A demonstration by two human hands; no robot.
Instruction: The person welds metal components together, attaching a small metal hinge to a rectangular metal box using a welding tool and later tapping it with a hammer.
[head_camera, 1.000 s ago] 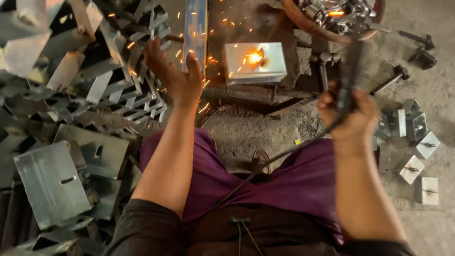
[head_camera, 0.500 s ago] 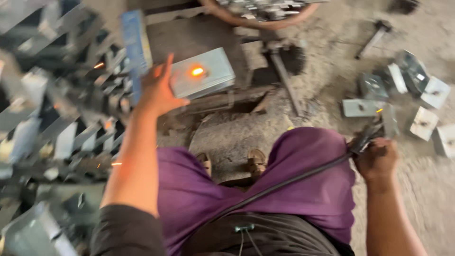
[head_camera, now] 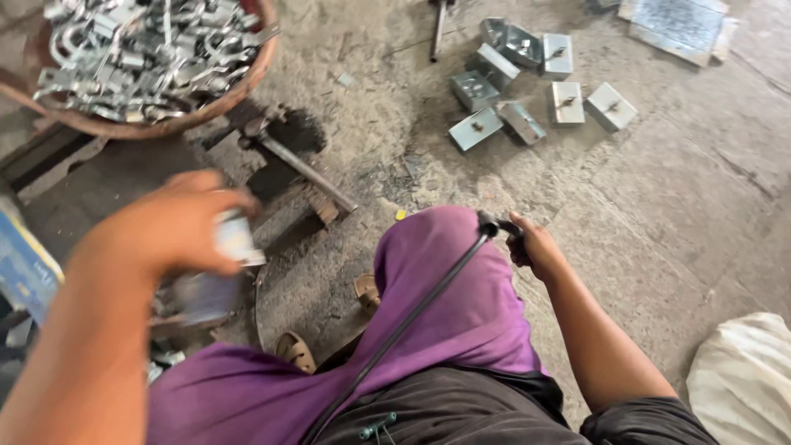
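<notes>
My left hand (head_camera: 177,227) is raised at the left, blurred by motion, its fingers closed round a small grey metal box piece (head_camera: 221,268). My right hand (head_camera: 534,247) rests beside my purple-clad knee (head_camera: 445,272), gripping a black welding holder (head_camera: 494,224) whose black cable (head_camera: 404,325) runs back across my lap. My sandalled feet (head_camera: 329,325) sit on the dirty floor between the two hands.
A round rusty basin (head_camera: 247,78) full of shiny metal brackets stands at the top left. A hammer (head_camera: 297,161) lies below it. Several finished metal boxes (head_camera: 535,91) lie at the top right. A white sack (head_camera: 746,379) sits at the lower right.
The welding glow and sparks are gone. My left hand has lifted the metal box piece off the work spot. My right hand drew the holder back to my knee; the view swung right.
</notes>
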